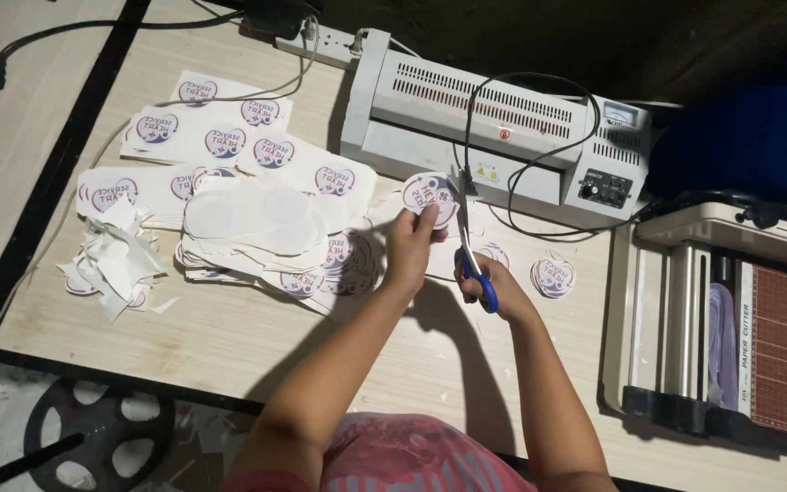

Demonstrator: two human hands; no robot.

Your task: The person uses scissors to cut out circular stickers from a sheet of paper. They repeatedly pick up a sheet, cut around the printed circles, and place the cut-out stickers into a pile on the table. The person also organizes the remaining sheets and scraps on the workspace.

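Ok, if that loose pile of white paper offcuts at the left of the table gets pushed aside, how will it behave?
The offcuts look thin and curled, so probably very light and floppy. They lie loose, so a push would likely scatter them rather than move them together. The smooth table probably lets them slide easily.

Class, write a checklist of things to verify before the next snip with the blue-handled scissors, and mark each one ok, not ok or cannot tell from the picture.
1. Left hand has a grip on the round printed sticker: ok.
2. Right hand is in the handles of the blue-handled scissors: ok.
3. Blades meet the sticker's edge: ok.
4. Left fingers are clear of the blades: cannot tell.
5. Black cable is clear of the blades: cannot tell.
6. Pile of white paper scraps lies apart from both hands: ok.
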